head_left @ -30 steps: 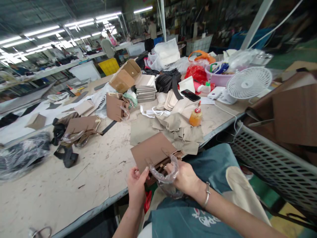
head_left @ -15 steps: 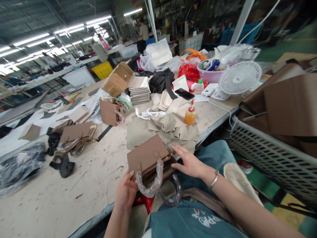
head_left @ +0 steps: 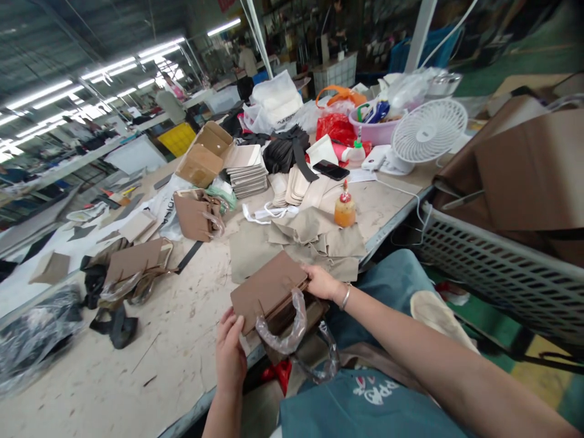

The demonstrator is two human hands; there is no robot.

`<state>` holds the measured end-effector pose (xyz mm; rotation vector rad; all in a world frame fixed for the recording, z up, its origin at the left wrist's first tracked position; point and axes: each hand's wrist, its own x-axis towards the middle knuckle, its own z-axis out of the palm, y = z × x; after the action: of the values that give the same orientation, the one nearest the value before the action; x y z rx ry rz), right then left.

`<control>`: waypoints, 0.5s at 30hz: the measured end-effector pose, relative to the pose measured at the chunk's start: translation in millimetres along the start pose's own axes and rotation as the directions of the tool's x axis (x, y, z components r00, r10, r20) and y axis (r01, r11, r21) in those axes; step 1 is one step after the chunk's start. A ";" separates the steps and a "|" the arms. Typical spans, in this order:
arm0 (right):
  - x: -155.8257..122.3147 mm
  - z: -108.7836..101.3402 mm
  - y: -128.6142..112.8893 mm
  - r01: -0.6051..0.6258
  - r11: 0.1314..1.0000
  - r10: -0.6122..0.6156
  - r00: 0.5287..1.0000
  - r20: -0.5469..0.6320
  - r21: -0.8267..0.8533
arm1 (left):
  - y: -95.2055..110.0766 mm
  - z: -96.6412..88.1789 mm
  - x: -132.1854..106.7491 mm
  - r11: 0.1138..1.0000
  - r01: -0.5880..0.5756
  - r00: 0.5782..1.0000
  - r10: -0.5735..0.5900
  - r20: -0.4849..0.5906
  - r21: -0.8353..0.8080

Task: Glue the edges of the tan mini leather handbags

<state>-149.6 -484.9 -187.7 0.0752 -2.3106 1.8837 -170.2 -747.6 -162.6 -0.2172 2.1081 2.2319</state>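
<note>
A brown handbag lies tilted at the table's near edge, partly over my lap. Its two curved handles are wrapped in clear plastic and hang toward me. My left hand grips the bag's left corner, thumb on top and fingers at the side. At the right end, my right hand closes on the bag's upper edge, its fingertips partly hidden. Just beyond the bag, folded grey-beige fabric is spread on the table.
Two more brown bags stand or lie to the left, one bag upright. A glue bottle, a phone and a white fan are at the back right. A plastic crate holding brown pieces stands at my right.
My right hand has gone from open fingers beside the bag to gripping its right end. My left hand keeps its hold on the left corner. The view has shifted slightly.
</note>
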 end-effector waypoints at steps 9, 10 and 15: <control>-43.9 -13.3 -44.2 -0.307 0.891 0.210 0.931 0.298 0.334 | 18.8 8.2 -47.5 0.875 0.366 0.878 -0.211 0.430 -0.318; -49.1 -14.1 -45.4 -0.333 0.880 0.237 0.925 0.296 0.338 | 19.2 12.1 -55.2 0.837 0.435 0.846 -0.254 0.468 -0.332; -93.0 -16.1 -42.8 -0.057 0.994 0.054 0.998 -0.041 -0.090 | 18.4 17.5 -92.2 0.919 0.384 0.708 -0.234 0.666 -0.086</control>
<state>-50.5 -483.7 -157.5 -0.0359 -2.3923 1.7857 -82.7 -726.6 -130.1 0.1664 1.3444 1.9397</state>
